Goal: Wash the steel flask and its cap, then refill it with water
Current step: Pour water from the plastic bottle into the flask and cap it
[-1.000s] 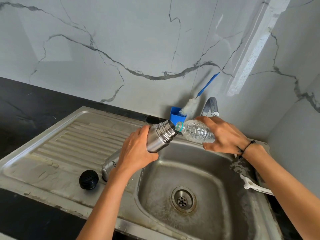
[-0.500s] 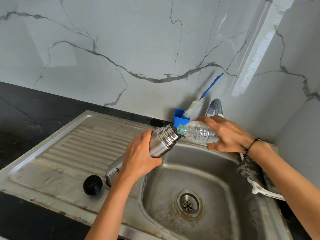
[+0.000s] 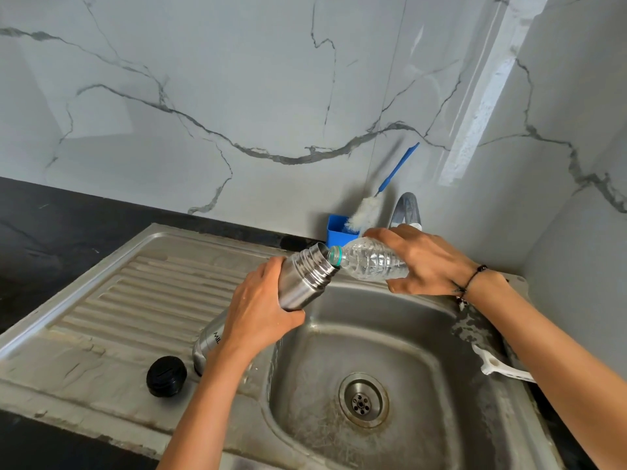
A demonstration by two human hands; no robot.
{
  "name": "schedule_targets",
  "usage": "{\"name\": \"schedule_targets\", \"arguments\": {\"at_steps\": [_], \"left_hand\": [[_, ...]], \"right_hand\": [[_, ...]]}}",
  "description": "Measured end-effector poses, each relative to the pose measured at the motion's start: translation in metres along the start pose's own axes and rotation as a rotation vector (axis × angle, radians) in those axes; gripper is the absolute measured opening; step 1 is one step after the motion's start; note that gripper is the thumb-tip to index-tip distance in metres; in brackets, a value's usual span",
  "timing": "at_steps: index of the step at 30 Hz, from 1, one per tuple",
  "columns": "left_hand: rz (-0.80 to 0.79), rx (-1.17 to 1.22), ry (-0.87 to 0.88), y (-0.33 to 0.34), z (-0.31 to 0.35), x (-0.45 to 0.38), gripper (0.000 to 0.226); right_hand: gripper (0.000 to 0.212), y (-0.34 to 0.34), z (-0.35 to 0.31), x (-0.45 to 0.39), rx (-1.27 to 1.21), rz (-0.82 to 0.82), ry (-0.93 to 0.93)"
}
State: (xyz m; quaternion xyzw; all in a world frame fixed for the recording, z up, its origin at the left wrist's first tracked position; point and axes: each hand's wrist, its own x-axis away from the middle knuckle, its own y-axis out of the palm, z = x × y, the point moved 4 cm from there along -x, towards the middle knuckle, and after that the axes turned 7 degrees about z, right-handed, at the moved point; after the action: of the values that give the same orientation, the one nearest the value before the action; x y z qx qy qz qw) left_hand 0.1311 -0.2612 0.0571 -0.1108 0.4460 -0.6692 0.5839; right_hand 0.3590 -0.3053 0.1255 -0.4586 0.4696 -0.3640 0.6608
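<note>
My left hand (image 3: 258, 310) grips the flask (image 3: 298, 286), tilted over the sink (image 3: 390, 320) edge; my right hand (image 3: 427, 262) grips the bottle (image 3: 369, 262), neck at the flask's mouth. I'd keep the mouths aligned and tip slowly. Cap (image 3: 166, 376) lies on the drainboard (image 3: 135, 300). Marble wall, brush (image 3: 380, 195) in a blue holder (image 3: 339, 232).

Steel sink (image 3: 112, 337) drainboard: black cap (image 3: 166, 376) (ribbed section beyond).
</note>
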Motion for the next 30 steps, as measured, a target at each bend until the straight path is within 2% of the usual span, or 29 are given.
{"name": "schedule_targets", "arguments": {"at_steps": [30], "left_hand": [[0.034, 0.041, -0.009, -0.001, 0.014, 0.003, 0.084]], "right_hand": [[0.085, -0.013, 0.008, 0.005, 0.025, 0.038, -0.056]]}}
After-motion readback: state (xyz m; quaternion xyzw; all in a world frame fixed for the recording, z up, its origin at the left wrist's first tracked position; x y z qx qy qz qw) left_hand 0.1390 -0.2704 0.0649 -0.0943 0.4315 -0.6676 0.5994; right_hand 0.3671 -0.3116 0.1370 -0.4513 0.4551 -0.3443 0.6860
